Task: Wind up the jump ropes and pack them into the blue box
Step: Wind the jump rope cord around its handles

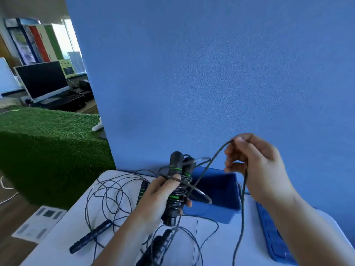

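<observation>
Step in hand: winding, first rope of several; nothing packed yet that I can see.

Left hand [159, 196] grips the two handles [175, 169], held upright side by side above the table [61, 237], just near of the box [219, 189]. Several turns of cord [209, 167] already lie round the handles. One turn crosses over my index finger.

Right hand [257, 167] is up and to the right, well apart from the left. It pinches the cord between thumb and fingertips. From the pinch one run goes down-left to the handles. A long tail drops past the box and out of view at the near edge.

The box stands open at the far middle of the table, against the blue wall. The lid [272, 237] lies flat to its right.

Loose cord [107, 192] is tangled on the left half of the table. A dark handle [90, 237] lies near left and another [157, 244] near centre.

Judgement, next move: carry the right hand round the handles to lay another turn, keeping the cord taut. The tail looks long, so many turns remain. Free the index finger from under the turn, or the coil will slacken when I let go.

Risk: the tail may snag the loose cord below.
</observation>
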A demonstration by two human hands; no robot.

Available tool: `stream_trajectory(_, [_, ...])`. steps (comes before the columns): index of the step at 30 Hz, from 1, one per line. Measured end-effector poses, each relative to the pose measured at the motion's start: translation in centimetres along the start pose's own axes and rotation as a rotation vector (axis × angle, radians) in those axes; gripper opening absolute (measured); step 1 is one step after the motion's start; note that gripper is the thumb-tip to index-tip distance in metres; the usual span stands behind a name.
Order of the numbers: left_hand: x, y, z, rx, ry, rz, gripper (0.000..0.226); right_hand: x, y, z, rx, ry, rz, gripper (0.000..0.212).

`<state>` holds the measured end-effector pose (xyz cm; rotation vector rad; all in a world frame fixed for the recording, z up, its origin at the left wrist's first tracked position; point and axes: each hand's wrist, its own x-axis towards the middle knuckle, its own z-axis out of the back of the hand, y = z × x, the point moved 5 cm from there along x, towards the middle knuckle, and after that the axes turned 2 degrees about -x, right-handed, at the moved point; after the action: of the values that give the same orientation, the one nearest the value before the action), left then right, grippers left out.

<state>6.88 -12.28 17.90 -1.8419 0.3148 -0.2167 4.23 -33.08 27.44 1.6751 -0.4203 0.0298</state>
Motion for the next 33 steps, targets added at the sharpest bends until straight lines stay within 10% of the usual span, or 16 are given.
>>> stream_trajectory(8, [0.6,-2.5,0.4,0.124,-0.035,-0.073,0.045,-0.9,-1.5,3.8,-0.869,0.087,0.063,0.026])
stream_trajectory(20, [-0.2,-3.3,-2.2,0.272,0.074,-0.137,0.018,-2.8,-1.7,-5.2,-1.218,0.639,0.456,0.023])
stream_trajectory(33, [0.0,-1.2,-0.2,0.044,0.032,-0.029,0.039,-1.2,-0.8,-0.8,0.073,0.041,-0.037,0.020])
